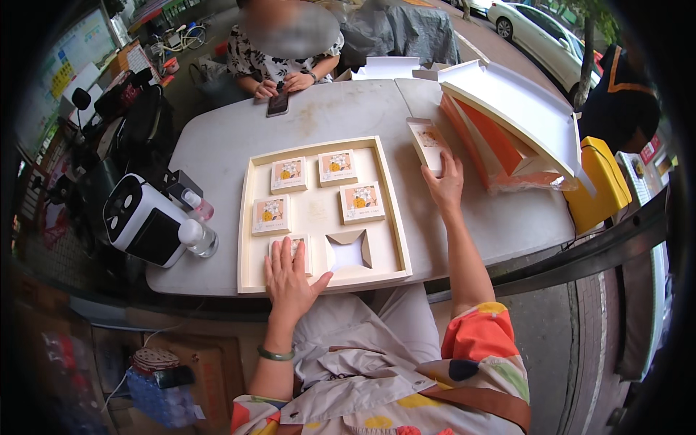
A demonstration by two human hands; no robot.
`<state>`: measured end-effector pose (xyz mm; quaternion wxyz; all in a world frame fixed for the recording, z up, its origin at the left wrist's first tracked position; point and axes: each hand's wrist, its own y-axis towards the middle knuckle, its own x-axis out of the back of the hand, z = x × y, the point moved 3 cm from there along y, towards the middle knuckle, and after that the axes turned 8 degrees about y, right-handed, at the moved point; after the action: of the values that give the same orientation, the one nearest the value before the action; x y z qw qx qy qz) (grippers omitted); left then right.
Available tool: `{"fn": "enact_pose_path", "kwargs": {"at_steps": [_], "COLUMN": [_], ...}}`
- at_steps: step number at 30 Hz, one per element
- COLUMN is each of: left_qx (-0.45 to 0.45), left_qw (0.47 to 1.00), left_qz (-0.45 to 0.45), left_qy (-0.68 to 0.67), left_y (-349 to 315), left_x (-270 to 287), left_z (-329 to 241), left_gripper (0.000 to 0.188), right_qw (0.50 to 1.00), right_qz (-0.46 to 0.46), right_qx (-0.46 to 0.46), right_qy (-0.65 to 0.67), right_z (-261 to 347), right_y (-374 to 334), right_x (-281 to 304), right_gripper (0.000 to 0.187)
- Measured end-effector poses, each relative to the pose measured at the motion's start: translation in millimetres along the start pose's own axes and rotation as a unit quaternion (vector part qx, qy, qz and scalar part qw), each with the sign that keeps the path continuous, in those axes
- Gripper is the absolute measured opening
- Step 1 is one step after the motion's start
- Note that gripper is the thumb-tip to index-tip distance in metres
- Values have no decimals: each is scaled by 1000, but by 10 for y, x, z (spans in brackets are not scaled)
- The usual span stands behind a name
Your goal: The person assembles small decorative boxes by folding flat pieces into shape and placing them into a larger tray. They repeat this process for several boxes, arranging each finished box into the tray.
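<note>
Square box (308, 255) under the spread, empty left hand (290, 283) could dent if pressed hard, as could the pale carton (428, 138) the right hand (445, 177) pinches.

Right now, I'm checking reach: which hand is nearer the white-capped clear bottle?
Left. The left hand is right of the clear bottle, on the front-left floral box in the tray. The right hand is farther right, past the tray, holding a floral carton.
</note>
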<state>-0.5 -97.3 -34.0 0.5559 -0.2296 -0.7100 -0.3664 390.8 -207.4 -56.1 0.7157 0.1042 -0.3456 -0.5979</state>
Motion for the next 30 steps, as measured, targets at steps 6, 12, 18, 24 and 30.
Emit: {"fn": "enact_pose_path", "kwargs": {"at_steps": [6, 12, 18, 24, 30], "left_qx": [-36, 16, 120, 83, 40], "left_qw": [997, 688, 680, 711, 823], "left_qz": [-64, 108, 94, 112, 72], "left_qy": [-37, -717, -717, -689, -562], "left_y": [-16, -87, -224, -335, -305], "left_x": [193, 279, 308, 394, 423], "left_z": [-127, -804, -518, -573, -472], "left_gripper": [89, 76, 27, 20, 22], "right_qw": [987, 966, 958, 807, 794], "right_qz": [63, 133, 173, 296, 297], "right_qx": [127, 203, 49, -255, -249], "right_qy": [77, 92, 221, 444, 468], "right_z": [1278, 1755, 1824, 1574, 1646], "right_y": [-1184, -2112, -1759, -1791, -1876], "right_x": [1059, 1029, 1102, 819, 813], "right_gripper": [74, 86, 102, 21, 24]}}
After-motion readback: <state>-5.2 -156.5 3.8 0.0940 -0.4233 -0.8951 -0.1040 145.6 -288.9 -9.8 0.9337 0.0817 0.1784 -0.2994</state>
